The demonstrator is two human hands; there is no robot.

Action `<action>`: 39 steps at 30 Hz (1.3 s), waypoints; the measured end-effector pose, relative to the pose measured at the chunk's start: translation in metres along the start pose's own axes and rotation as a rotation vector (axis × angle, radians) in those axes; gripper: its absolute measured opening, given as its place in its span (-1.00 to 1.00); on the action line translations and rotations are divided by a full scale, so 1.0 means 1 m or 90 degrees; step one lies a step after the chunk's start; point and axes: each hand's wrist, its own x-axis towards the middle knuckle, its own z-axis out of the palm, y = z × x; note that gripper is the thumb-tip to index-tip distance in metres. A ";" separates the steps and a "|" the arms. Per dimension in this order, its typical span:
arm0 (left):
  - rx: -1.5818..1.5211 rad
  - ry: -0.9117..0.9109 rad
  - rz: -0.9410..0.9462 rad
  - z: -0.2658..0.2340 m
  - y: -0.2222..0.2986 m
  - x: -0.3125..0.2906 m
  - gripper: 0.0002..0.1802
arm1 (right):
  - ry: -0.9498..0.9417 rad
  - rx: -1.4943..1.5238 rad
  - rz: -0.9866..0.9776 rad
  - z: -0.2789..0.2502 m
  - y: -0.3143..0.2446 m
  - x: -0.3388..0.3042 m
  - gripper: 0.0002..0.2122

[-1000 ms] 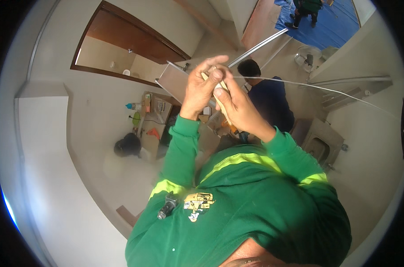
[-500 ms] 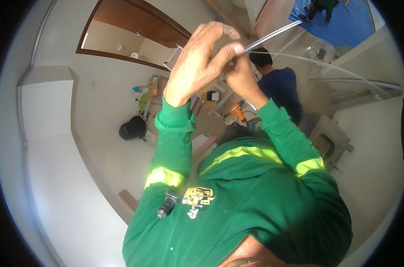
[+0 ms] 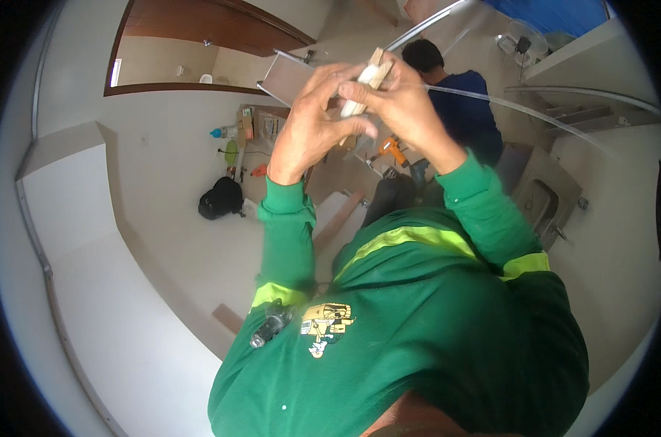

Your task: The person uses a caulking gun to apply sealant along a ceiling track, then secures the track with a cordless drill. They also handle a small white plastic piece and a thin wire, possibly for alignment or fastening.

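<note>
A small bundle of slim, pale wooden and white strips (image 3: 358,100) is between my two hands, high in the picture. My right hand (image 3: 411,109) grips it from the right, its thumb pressed on the white part. My left hand (image 3: 309,116) curls round the other side, fingers on the strips and thumb near their lower end. The hands partly cover the bundle, so its exact kind cannot be told. Behind the right hand, a long thin light-coloured rail (image 3: 425,25) runs to the upper right; whether it touches the hand is unclear.
A person in dark blue (image 3: 465,109) is low beyond my right hand. An orange power drill (image 3: 394,150) is below my hands. At right lies a metal sink (image 3: 545,204); a fan (image 3: 520,44) stands farther back. A black bag (image 3: 221,198) is on the left, near a wall opening (image 3: 199,89).
My hands have come lower and turned, bringing the strips between them into sight. The view has shifted, and the long rail now sits higher in the picture.
</note>
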 end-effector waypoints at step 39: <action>-0.413 -0.171 -0.202 -0.011 -0.163 -0.047 -0.29 | 0.124 -0.179 -0.074 -0.001 -0.005 0.003 -0.65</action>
